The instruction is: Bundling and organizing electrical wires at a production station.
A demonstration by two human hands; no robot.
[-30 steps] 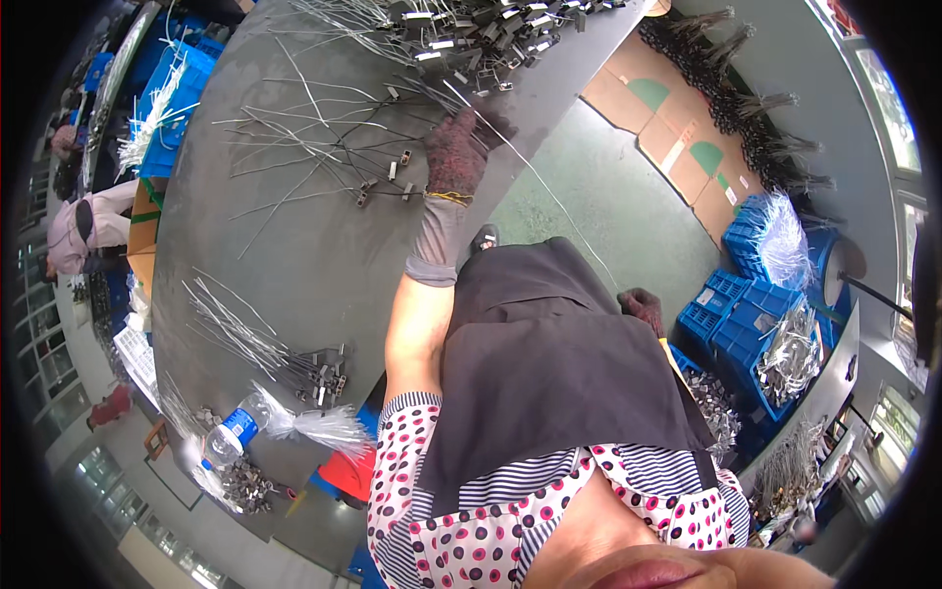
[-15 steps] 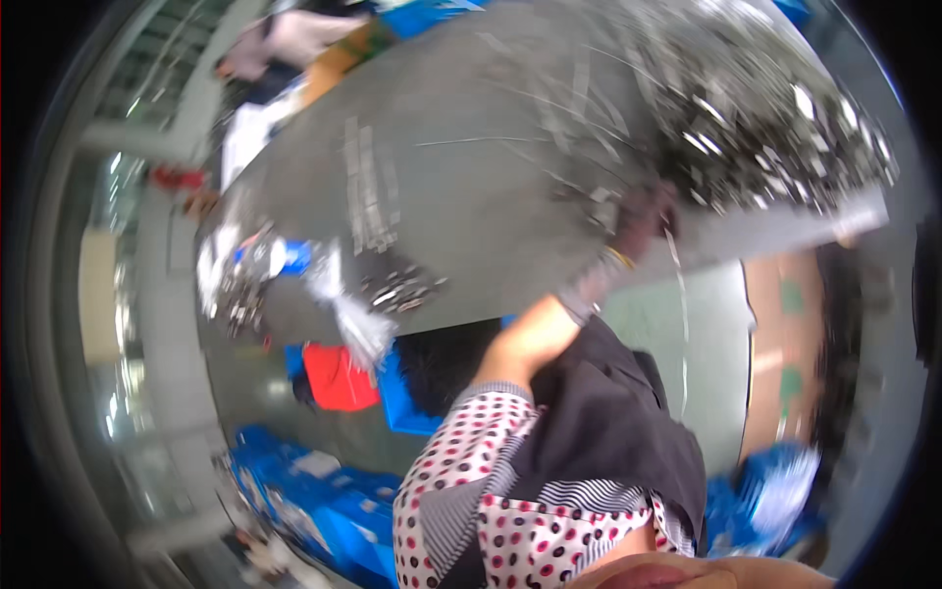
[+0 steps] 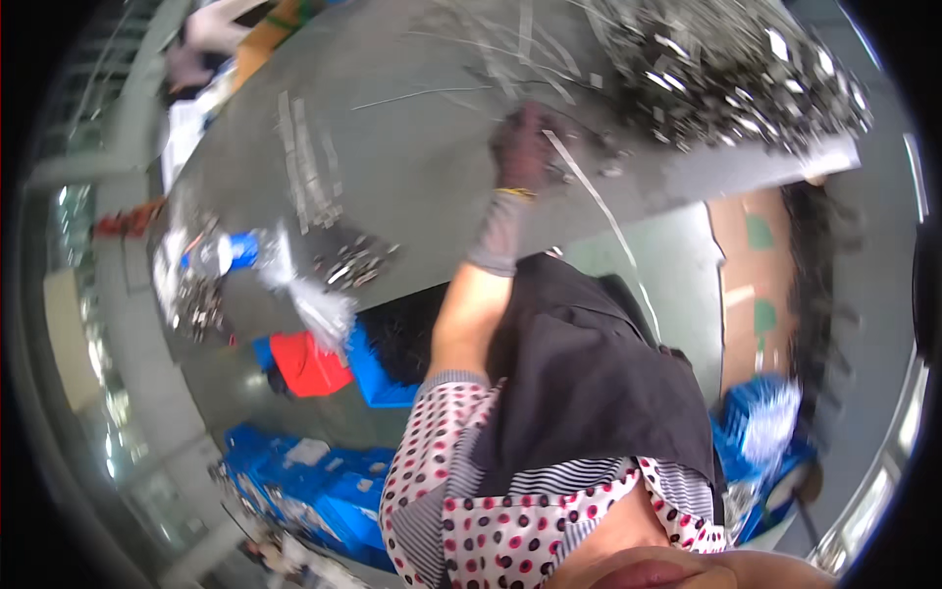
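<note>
Nearest to you, your dark apron [image 3: 599, 383] hung below the dotted sleeve of your left arm, at its right side. Your left hand [image 3: 519, 147], in a dark glove, was stretched above the grey table [image 3: 412, 196]; from this hand I count the clock. Its fingers were blurred, so I could not tell whether they were spread or pinching something. Your right hand was out of sight, and its state also I could not tell. One long white strip [image 3: 607, 210] had its upper end at the edge of your glove, and it went down toward five o'clock until the apron. A thin wire [image 3: 422, 95] lay at ten o'clock. Farther, a big blurred pile of metal parts [image 3: 726, 88] stood between two and three o'clock, a bundle of pale wires [image 3: 304, 172] lay at nine, and a bottle with blue label [image 3: 235, 252] at eight.
</note>
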